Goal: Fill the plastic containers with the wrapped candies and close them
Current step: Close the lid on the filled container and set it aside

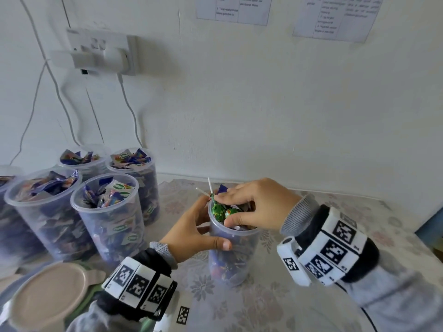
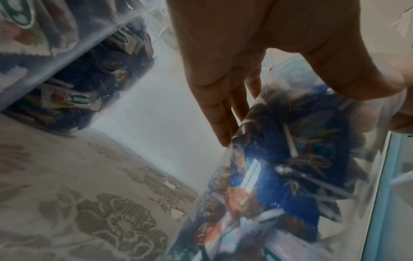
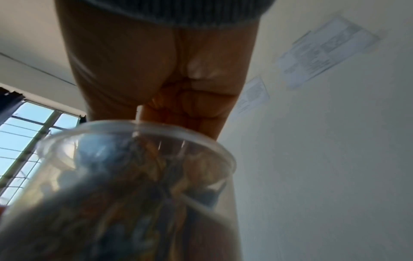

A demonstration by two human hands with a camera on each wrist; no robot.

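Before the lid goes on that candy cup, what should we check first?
1. Left hand holds the container steady: ok.
2. Container stands upright on the table: ok.
3. Lollipops pushed below the rim: not ok, their sticks poke up.
4. Right hand clear of the opening: not ok, it rests over the candies.
5. Lid within reach: ok, near the left wrist.
6. Lid fits this container: cannot tell.
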